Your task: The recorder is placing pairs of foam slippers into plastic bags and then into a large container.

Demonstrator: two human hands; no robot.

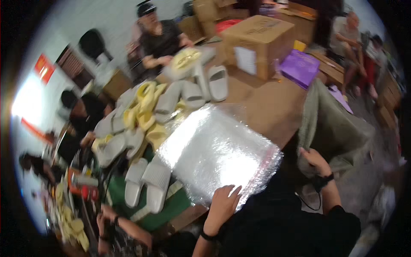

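One grey-green sack [338, 132] is gripped at its rim by the right hand [316, 161]; one clear-bag stack [209, 150], at the tabletop [270, 112] edge, is touched by the loosely spread left hand [224, 201]. Bare room is left beside one carton [259, 45].

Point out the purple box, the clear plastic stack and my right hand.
Purple box [301, 68]: head view, its broad upper face.
Clear plastic stack [219, 155]: head view, middle of its top.
Right hand [316, 162]: head view, back of it.

From the shiny plastic stack [220, 147], I see reaching room over brown tabletop [261, 100] towards one o'clock, until the carton [257, 47]; slippers [168, 102] crowd ten, a sack [334, 128] three.
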